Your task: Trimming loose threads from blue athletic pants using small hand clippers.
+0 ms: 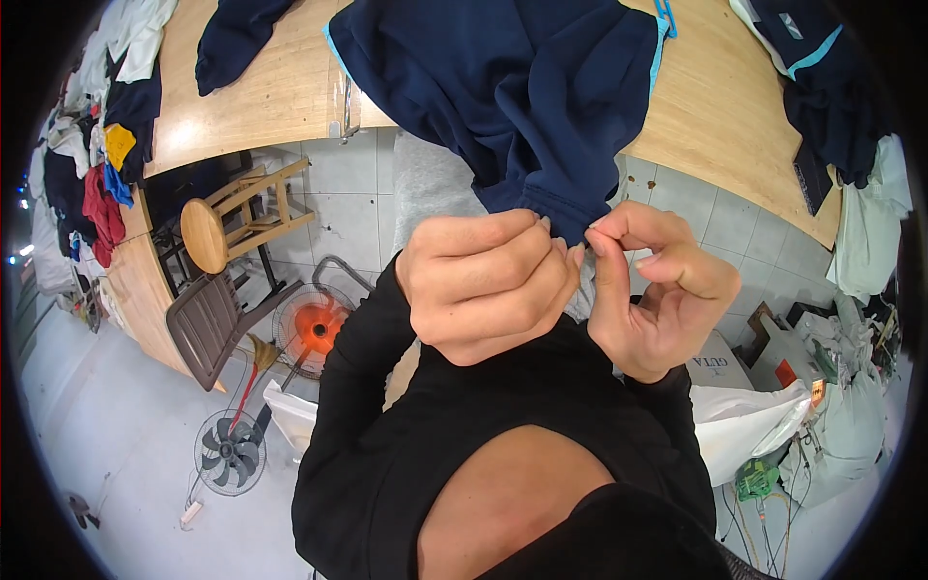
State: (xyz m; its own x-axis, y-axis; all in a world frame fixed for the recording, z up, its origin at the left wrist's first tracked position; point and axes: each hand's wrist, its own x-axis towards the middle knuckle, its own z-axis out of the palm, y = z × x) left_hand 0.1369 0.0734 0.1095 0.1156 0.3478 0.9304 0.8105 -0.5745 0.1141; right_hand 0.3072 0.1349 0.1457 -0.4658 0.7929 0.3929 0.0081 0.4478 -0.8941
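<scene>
A navy blue garment (pixel 541 87) with light blue trim drapes over the front edge of the wooden table and hangs toward me. Its gathered, stitched band is at my hands. My left hand (pixel 488 288) is closed, its fingers curled around the end of this band with the knuckles toward me. At the band's right corner, the thumb and forefinger of my right hand (pixel 665 290) press together in a pinch. Whatever lies between those two fingertips is too small to tell. The other fingers of that hand are curled loosely.
The wooden table (pixel 715 126) carries more dark clothing (pixel 237 39) on the left and a navy piece (pixel 836 97) on the right. Left of me are a wooden stool (pixel 205 235), a brown chair (pixel 203 329) and two fans (pixel 319 331). White bags (pixel 749 430) and loose cables stand right.
</scene>
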